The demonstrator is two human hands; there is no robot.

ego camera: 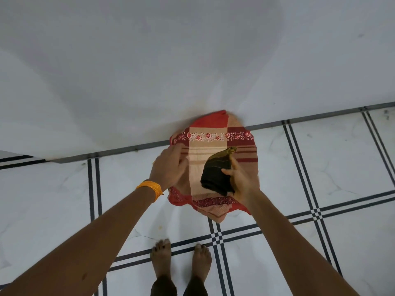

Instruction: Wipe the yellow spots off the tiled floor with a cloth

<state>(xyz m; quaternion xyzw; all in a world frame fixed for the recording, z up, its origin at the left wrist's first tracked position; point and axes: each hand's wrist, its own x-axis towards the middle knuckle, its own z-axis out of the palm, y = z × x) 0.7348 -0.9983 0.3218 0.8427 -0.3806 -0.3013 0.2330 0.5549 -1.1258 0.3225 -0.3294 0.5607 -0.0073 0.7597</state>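
Frame centre: right hand (240, 182) gripping dark folded cloth (217, 175); left hand (168, 167) fingers curled on red patterned cloth (215, 139). No legible writing.

A plain white wall (192, 50) fills the upper half of the frame, evenly lit, with soft grey shadows spreading across its middle and left. A dark strip (320, 116) runs along its base, slanting from the lower left up to the right edge. Below it lies a glossy white marbled tiled floor (342, 171), crossed by paired dark lines (303, 171) that form a grid and meet in small checked crossings (316, 213) in the lower half of the frame.
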